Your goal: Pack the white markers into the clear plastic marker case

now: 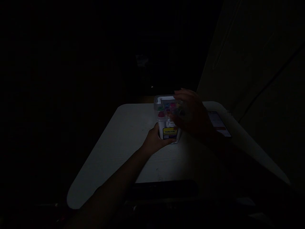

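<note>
A clear plastic marker case with a yellow "marker" label stands upright on the table, filled with white-bodied markers with coloured tops. My left hand is wrapped around its lower left side, thumb across the front under the label. At the top is the clear lid, which has a white handle. My right hand grips the lid's right side, fingers over the top and thumb at the front. Darkness hides where the lid's right edge meets my palm. Whether the lid is fully seated, I cannot tell.
The white table has rounded corners and a dark slot along its near edge. A phone with a lit screen lies at the right, beyond my right forearm. A cable hangs by the wall. The surroundings are very dark.
</note>
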A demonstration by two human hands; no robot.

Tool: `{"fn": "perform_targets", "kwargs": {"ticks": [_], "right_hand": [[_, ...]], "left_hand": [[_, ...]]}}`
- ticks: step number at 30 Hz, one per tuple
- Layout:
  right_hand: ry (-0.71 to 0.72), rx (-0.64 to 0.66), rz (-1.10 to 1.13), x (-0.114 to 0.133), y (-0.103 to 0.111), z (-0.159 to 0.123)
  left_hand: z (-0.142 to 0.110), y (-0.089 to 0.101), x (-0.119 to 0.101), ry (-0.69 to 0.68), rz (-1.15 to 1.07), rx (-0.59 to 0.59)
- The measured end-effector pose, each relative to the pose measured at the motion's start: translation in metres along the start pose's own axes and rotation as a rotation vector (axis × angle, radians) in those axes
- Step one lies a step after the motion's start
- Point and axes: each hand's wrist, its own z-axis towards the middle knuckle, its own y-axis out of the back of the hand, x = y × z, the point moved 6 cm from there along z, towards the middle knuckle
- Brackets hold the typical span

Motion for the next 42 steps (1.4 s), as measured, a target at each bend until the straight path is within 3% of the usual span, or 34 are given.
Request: {"fn": "perform_targets", "kwargs": {"ticks": [5, 7, 10, 13, 16, 19, 24, 27, 30, 34, 38, 42], "right_hand": [[-0.220, 0.299, 0.294, -0.017, -0.012, 0.035], [-0.411, 0.380, 0.361, -0.023, -0.015, 0.049], [-0.849, 0.438, 0.435, -0.049, -0.021, 0.062], [-1.000, 0.470, 0.561, -0.080, -0.037, 0.068], [-0.930, 0.251, 0.479, -0.108, -0.044, 0.068], [-0.904, 0.184, 0.391, -0.112, -0.049, 0.056], [-0.626, 0.150, 0.287, -0.058, -0.032, 0.056], [-0.313, 0.299, 0.209, -0.010, -0.035, 0.051], [-0.149, 0.344, 0.012, 0.012, -0.044, 0.038], [-0.212, 0.298, 0.023, -0.007, -0.051, 0.031], [-0.423, 0.140, 0.203, -0.050, -0.054, 0.017], [-0.656, -0.033, 0.374, -0.082, -0.065, -0.020]], "left_hand": [[0.001, 0.003, 0.003, 0.016, -0.027, -0.018], [0.002, 0.004, 0.005, 0.012, -0.038, -0.014], [0.003, 0.004, 0.005, -0.009, -0.023, -0.010], [0.003, 0.003, 0.005, -0.011, -0.008, 0.000], [0.003, 0.002, 0.004, -0.007, -0.031, 0.013], [0.002, 0.003, 0.003, -0.016, -0.047, -0.005], [0.002, 0.006, 0.001, -0.009, -0.004, -0.061], [0.003, 0.009, 0.001, -0.005, 0.013, -0.100], [0.004, 0.014, 0.000, -0.037, 0.011, -0.155], [0.007, 0.027, 0.000, -0.081, -0.033, -0.222], [0.012, 0.049, 0.002, -0.111, -0.026, -0.327], [0.019, 0.065, 0.011, -0.137, -0.112, -0.357]]}}
